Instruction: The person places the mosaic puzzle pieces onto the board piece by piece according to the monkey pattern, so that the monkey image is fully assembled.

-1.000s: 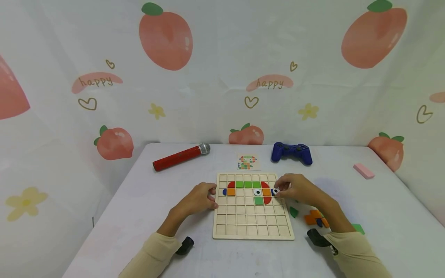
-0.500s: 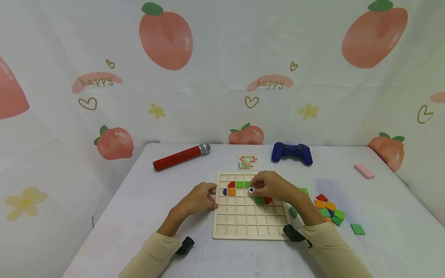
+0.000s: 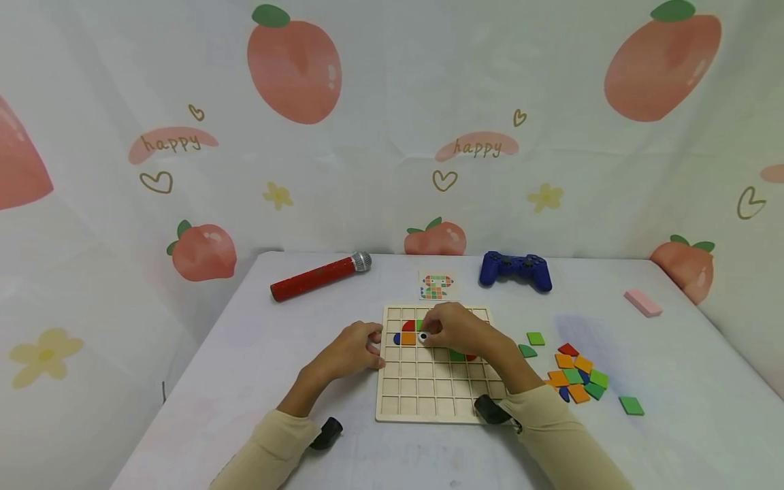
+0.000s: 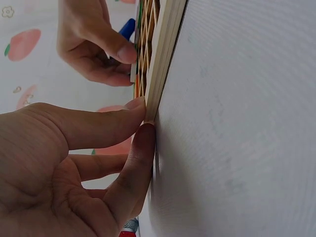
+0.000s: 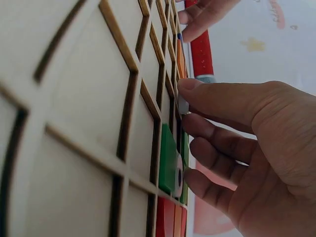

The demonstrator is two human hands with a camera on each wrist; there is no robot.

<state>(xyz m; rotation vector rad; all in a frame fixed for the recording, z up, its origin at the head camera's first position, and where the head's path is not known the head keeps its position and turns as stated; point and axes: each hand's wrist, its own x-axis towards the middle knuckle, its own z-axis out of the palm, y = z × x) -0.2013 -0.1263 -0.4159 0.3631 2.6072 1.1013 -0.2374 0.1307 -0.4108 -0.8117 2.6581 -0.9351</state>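
A wooden grid board (image 3: 427,389) lies on the table. My left hand (image 3: 348,352) pinches its left edge between thumb and finger, as the left wrist view shows. Over the board's upper rows, my right hand (image 3: 462,331) pinches a white eye tile (image 3: 423,337) between thumb and index finger. Just left of that tile sit an orange square tile (image 3: 407,339), a blue tile (image 3: 397,339) and a red rounded tile (image 3: 408,326). The right hand covers much of the pattern in the head view. A second eye tile (image 5: 178,174) shows beside a green tile (image 5: 168,160) in the right wrist view.
Several loose coloured tiles (image 3: 576,393) lie right of the board, with a green square (image 3: 631,405) further out. Behind the board are a pattern card (image 3: 436,286), a red microphone (image 3: 315,278) and a blue game controller (image 3: 516,270). A pink block (image 3: 643,303) lies far right.
My right hand has carried the eye tile leftward from the board's right edge to beside the orange tile. The loose tiles at right have come into fuller view. My left hand stays put.
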